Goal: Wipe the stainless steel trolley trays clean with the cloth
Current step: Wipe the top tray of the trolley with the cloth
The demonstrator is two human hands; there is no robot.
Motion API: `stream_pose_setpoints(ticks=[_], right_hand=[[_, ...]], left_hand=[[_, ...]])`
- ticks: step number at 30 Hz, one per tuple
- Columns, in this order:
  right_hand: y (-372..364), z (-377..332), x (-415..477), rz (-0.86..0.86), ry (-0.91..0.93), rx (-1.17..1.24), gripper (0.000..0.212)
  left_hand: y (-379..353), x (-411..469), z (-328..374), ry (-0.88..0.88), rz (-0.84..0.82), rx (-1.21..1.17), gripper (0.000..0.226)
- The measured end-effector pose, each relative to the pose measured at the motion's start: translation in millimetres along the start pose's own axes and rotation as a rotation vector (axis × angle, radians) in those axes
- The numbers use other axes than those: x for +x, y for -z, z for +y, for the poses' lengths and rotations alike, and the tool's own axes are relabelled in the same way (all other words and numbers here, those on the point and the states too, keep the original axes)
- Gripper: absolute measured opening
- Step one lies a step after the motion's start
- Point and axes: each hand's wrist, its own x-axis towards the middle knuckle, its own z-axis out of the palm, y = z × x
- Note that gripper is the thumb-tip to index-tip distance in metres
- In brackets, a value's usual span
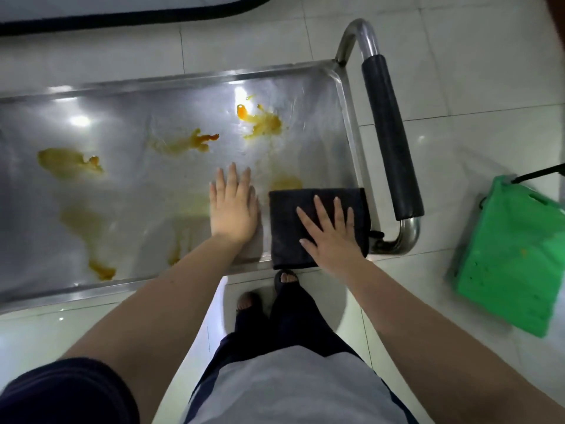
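Observation:
A stainless steel trolley tray (128, 191) spreads across the view, smeared with several orange-yellow stains (263, 120). A folded black cloth (287, 218) lies in the tray's near right corner. My right hand (331, 231) presses flat on the cloth with fingers spread. My left hand (234, 206) rests flat on the bare steel just left of the cloth, fingers straight.
The trolley's handle with a black foam grip (391, 139) curves around the tray's right end. A green plastic object (513, 261) lies on the white tiled floor at right. My feet in dark sandals (284, 280) stand beside the tray's near rim.

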Motion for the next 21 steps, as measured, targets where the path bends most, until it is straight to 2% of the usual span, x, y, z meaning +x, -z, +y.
stream_pose_setpoints(ticks=[8,11,17,21], right_hand=[[-13.0,-13.1,9.1,0.081,-0.068,-0.015,0.073],[-9.5,-9.4,24.4,0.123,-0.075,-0.02,0.072],[38.5,9.1,128.6,0.218,-0.1,-0.045,0.07],[76.3,14.1,205.9,0.185,-0.147,-0.052,0.072]], left_hand=[[-3.7,65.9,-22.8,-0.091,-0.077,0.261,0.065],[-10.7,73.2,-27.2,-0.138,-0.1,0.275,0.066],[-18.4,67.8,-30.8,-0.156,-0.043,0.249,0.066],[-22.0,68.9,-33.4,-0.146,-0.032,0.247,0.066]])
